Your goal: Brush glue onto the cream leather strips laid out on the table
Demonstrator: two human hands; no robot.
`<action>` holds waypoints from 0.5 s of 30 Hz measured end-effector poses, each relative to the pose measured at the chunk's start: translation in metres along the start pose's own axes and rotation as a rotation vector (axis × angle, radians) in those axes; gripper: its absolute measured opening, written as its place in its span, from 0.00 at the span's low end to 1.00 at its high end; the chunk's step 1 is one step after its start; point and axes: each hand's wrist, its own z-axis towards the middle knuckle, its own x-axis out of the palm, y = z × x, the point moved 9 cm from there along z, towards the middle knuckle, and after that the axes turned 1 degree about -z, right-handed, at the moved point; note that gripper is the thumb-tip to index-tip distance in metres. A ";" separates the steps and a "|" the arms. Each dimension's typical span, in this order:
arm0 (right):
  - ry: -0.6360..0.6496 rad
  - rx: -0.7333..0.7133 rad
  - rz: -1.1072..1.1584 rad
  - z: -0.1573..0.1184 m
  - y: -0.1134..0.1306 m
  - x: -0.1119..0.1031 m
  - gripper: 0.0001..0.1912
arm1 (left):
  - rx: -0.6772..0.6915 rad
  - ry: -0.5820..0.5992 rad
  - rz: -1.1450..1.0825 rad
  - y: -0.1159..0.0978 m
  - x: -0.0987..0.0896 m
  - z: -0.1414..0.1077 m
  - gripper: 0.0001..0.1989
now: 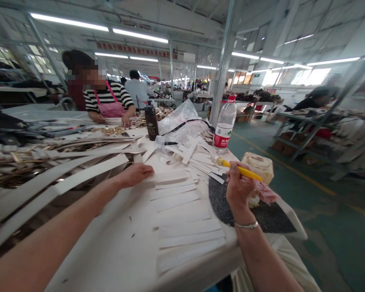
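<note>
My right hand (239,184) is wrapped round a brush (245,172) with a yellow handle, its pale bristle end pointing left. Just beyond that hand sits a yellowed, glue-stained plastic container (263,165), and a pink cloth (266,193) lies below it. A dark rounded mat (217,198) is under these. My left hand (138,174) is closed, its fingertips at the left end of a white strip (172,176). Several more white strips (191,239) lie side by side in a column on the pale table (118,247) between my hands.
A long heap of strips with gold-coloured parts (15,166) covers the left side. A dark flask (152,123), a clear plastic bag (182,117) and a red-capped bottle (225,125) stand beyond my hands, near a metal post (223,65). Across the table works a person in a striped top (121,95).
</note>
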 end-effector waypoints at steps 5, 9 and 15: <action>0.010 0.014 -0.025 -0.001 -0.003 0.002 0.25 | 0.014 0.014 0.001 0.000 0.013 0.003 0.17; 0.024 0.020 -0.026 -0.001 -0.003 0.005 0.27 | 0.010 -0.039 0.057 -0.006 0.019 0.011 0.13; 0.096 0.018 0.037 -0.009 0.002 0.017 0.23 | 0.007 -0.106 0.177 -0.019 0.026 0.006 0.10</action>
